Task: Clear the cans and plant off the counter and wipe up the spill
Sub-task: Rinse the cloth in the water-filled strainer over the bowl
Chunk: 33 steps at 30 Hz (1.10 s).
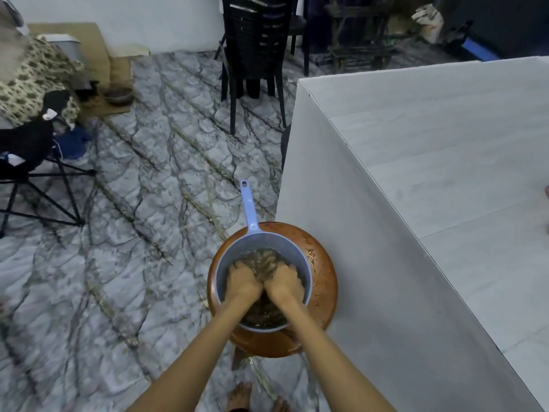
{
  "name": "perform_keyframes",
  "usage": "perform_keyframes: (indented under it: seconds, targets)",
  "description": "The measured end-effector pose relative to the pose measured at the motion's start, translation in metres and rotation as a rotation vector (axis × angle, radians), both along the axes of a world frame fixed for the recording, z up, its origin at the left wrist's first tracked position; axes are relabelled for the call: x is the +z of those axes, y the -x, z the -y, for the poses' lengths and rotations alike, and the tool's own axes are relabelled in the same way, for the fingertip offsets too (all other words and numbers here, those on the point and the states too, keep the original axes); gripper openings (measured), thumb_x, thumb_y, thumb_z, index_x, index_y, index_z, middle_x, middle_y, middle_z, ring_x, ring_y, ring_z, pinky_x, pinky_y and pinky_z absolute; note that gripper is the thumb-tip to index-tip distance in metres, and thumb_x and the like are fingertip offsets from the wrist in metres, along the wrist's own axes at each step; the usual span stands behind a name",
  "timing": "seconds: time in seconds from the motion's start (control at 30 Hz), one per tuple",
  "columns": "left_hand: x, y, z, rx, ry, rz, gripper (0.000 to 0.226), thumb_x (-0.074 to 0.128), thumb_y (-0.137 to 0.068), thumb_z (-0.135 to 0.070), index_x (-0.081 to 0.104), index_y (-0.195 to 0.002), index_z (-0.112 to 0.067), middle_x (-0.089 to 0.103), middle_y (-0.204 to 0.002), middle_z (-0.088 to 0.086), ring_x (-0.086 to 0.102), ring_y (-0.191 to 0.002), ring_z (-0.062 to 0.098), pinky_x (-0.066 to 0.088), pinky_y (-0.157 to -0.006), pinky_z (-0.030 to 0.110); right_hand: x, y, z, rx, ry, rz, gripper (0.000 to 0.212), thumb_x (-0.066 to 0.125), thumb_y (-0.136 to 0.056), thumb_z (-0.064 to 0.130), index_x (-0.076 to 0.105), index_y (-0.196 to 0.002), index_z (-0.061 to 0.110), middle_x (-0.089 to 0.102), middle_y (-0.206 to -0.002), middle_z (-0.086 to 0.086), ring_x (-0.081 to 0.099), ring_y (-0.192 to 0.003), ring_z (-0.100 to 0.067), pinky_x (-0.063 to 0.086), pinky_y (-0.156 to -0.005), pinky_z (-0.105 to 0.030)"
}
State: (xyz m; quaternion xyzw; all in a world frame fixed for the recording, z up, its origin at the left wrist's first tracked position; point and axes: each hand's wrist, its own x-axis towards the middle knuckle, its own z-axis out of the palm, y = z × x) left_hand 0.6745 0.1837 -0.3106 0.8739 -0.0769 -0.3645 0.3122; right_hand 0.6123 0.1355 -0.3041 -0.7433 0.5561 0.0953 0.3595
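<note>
A blue plastic pot with a long handle [249, 209] sits on a round brown wooden stool [322, 263] beside the white counter [445, 173]. The pot holds murky water with brownish plant-like matter [263, 257]. My left hand [242, 282] and my right hand [285, 282] are both inside the pot, side by side, fingers curled down into the wet matter. No cans or plant show on the counter top, which looks bare and white. Bits of debris lie scattered on the stool's rim.
Marble-patterned floor [133, 203] spreads to the left. Stacked black chairs [252, 55] stand at the back, a folding chair with dark cloth [26, 162] at far left. My bare feet [240, 395] show below the stool. The counter's corner edge [303, 84] is close on the right.
</note>
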Motion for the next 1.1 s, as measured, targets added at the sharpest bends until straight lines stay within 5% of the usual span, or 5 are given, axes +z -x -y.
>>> perform_keyframes:
  seconds: [0.27,0.4,0.53,0.87,1.1]
  targets:
    - [0.008,-0.004,0.002,0.444,0.377,-0.622,0.026,0.055,-0.089,-0.018,0.058,-0.110,-0.004,0.060,-0.082,0.008,0.056,-0.077,0.021,0.045,-0.060,0.030,0.008,0.020,-0.010,0.098,-0.220,0.364,0.046,0.050,-0.088,0.000,0.055,-0.130,0.018,0.054,-0.129,-0.008,0.056,-0.114,-0.021,0.041,-0.097,-0.023]
    - [-0.004,-0.007,0.000,0.529,0.337,-0.569,0.037,0.063,-0.083,-0.013,0.059,-0.116,0.004,0.064,-0.093,0.014,0.060,-0.087,0.028,0.050,-0.078,0.039,0.006,0.019,-0.002,-0.242,-0.284,0.446,0.028,0.058,-0.088,0.010,0.060,-0.115,0.013,0.056,-0.121,0.000,0.050,-0.110,-0.012,0.037,-0.097,-0.023]
    - [-0.004,-0.003,0.000,0.560,0.405,-0.555,0.041,0.066,-0.082,-0.023,0.059,-0.112,0.004,0.061,-0.105,0.015,0.058,-0.096,0.028,0.049,-0.088,0.039,0.000,0.005,-0.002,-0.488,-0.474,0.519,0.071,0.073,-0.075,0.040,0.039,-0.135,0.018,0.047,-0.136,-0.003,0.045,-0.126,-0.024,0.037,-0.108,-0.040]
    - [-0.018,0.000,0.006,0.344,0.175,-0.322,0.027,0.052,-0.086,-0.008,0.060,-0.109,0.005,0.062,-0.116,0.021,0.057,-0.101,0.031,0.045,-0.083,0.034,-0.012,-0.014,0.009,-0.218,-0.126,0.099,0.052,0.034,-0.097,0.045,0.061,-0.113,0.003,0.065,-0.117,-0.016,0.060,-0.108,-0.032,0.048,-0.095,-0.040]
    - [-0.015,-0.002,0.010,0.115,-0.069,-0.072,0.044,0.034,-0.098,-0.024,0.057,-0.111,0.010,0.057,-0.124,0.027,0.053,-0.116,0.037,0.041,-0.095,0.038,-0.017,-0.019,0.008,-0.136,-0.057,-0.006,0.038,0.045,-0.095,0.033,0.063,-0.111,0.003,0.065,-0.115,-0.015,0.061,-0.106,-0.032,0.051,-0.090,-0.039]
